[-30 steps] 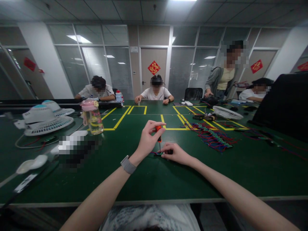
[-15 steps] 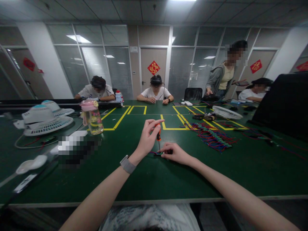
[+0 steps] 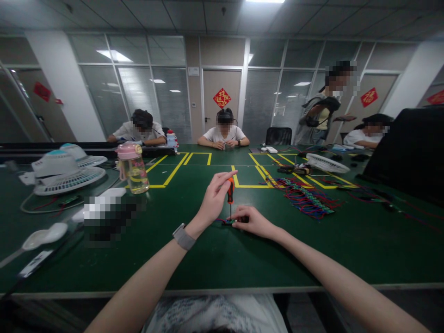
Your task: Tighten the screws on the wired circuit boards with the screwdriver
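My left hand (image 3: 215,195) is closed around the top of an orange and black screwdriver (image 3: 231,194), its index finger stretched out over the handle. The screwdriver stands upright, and its thin shaft reaches down to a small green circuit board (image 3: 228,222) lying on the green table (image 3: 194,268). Red and blue wires run from the board's left end. My right hand (image 3: 252,221) rests on the table with its fingers pinched on the right end of the board. Its fingertips partly hide that end.
Several wired circuit boards (image 3: 308,196) lie in a row at the right. A pink-lidded bottle (image 3: 132,169) and white fans (image 3: 69,171) stand at the left. Yellow tape (image 3: 175,170) marks the table. A co-worker (image 3: 225,132) sits opposite; a dark monitor (image 3: 409,152) rises far right.
The fingers of my left hand have shifted slightly around the screwdriver, whose handle shows more. My right hand and the board have stayed put. The standing person has raised an arm.
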Demonstrator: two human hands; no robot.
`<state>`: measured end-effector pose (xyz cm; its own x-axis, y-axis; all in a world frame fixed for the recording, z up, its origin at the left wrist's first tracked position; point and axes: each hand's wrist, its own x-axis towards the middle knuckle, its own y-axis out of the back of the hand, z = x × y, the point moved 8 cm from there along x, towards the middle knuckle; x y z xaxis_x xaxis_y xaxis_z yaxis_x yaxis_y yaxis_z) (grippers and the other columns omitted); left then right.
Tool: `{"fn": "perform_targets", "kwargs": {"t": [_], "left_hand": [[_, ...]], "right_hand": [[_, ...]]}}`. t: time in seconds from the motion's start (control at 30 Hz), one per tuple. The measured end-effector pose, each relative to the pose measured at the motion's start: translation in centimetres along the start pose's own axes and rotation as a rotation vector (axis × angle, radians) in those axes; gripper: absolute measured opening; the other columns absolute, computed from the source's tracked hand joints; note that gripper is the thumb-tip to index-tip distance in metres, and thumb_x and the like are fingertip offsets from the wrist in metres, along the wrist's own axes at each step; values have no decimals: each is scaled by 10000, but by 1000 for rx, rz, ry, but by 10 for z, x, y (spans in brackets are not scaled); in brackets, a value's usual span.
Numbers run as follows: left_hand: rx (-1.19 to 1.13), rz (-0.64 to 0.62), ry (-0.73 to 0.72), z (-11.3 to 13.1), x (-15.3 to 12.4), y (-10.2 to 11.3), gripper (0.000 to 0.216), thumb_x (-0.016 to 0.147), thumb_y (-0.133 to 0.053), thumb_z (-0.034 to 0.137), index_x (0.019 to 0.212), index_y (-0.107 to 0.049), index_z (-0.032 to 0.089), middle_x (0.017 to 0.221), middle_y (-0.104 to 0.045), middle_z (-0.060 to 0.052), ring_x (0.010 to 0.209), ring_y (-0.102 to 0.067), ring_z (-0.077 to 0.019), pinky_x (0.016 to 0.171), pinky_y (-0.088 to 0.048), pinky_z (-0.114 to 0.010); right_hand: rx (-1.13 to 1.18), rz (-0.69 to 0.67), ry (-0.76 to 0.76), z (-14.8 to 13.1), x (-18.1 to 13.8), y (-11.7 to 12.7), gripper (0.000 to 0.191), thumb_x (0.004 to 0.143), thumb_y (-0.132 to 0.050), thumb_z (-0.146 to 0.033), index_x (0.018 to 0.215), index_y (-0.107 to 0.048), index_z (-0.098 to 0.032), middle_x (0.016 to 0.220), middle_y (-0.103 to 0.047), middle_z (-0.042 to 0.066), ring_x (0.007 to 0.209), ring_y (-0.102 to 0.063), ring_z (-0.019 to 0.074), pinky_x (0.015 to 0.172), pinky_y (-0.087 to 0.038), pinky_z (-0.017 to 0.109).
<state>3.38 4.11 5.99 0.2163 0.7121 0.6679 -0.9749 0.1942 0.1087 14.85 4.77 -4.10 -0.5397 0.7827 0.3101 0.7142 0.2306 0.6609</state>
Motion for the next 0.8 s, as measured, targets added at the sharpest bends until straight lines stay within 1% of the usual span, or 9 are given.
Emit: {"fn": "perform_targets", "kwargs": {"t": [0.1,0.17,0.27,0.4,0.5,0.57,0.67,0.73,0.8], "left_hand": [[-111,-70,56,-4,0,-6,353,921,-465,290,1244,-574,196,1086,-618,-88,934,-619,-167,812,-531,-302],[-75,-65,40,-2,-1,-6,329,883,-539,296,1188,-615,197,1021,-622,-72,876,-619,-157,770,-535,-285],[57,-6,-35,3,-2,-2,247,820,-634,297,1047,-694,219,995,-563,-51,874,-586,-140,756,-514,-244],[83,18,-37,4,-1,1,283,897,-515,278,1136,-661,236,1143,-542,-71,1024,-568,-157,860,-486,-259],[-21,-16,8,1,1,-1,328,912,-481,268,1203,-611,193,1119,-615,-86,974,-605,-165,848,-503,-298],[-31,-9,29,0,1,0,317,882,-536,277,1169,-629,180,1028,-639,-75,878,-619,-153,778,-522,-282],[49,48,-4,2,0,4,247,825,-621,282,1046,-690,195,981,-591,-53,846,-597,-133,700,-514,-224],[72,66,-22,3,0,5,230,844,-597,290,1034,-700,211,1018,-563,-56,880,-589,-133,711,-512,-216],[33,53,-18,3,0,4,260,888,-525,286,1086,-681,220,1094,-569,-68,937,-594,-144,764,-518,-239]], "right_hand": [[1,-4,-7,-1,0,0,233,791,-654,-255,985,-736,-153,804,-576,32,587,-516,93,584,-432,231],[-8,-4,-2,-1,0,0,233,791,-657,-257,985,-737,-157,798,-573,31,599,-518,97,589,-428,231],[-8,-6,7,-1,0,-1,236,795,-658,-277,990,-737,-171,792,-571,27,604,-519,100,586,-424,230],[-9,-6,5,1,0,-1,232,800,-653,-292,981,-736,-174,817,-586,35,595,-524,97,586,-434,233],[-19,-2,-4,1,0,0,233,794,-659,-283,980,-736,-167,815,-587,36,599,-529,100,593,-437,237],[-20,-4,-6,0,0,0,237,793,-660,-278,987,-736,-166,810,-583,34,600,-527,100,592,-435,236],[-22,-3,-3,0,0,0,237,793,-658,-275,989,-737,-168,798,-576,29,602,-520,98,588,-429,232],[-24,-1,1,0,0,0,234,795,-656,-278,987,-737,-170,798,-577,29,605,-519,98,587,-427,230],[-22,-1,1,0,0,0,236,800,-652,-286,987,-737,-171,807,-582,32,604,-519,97,586,-431,231]]}}
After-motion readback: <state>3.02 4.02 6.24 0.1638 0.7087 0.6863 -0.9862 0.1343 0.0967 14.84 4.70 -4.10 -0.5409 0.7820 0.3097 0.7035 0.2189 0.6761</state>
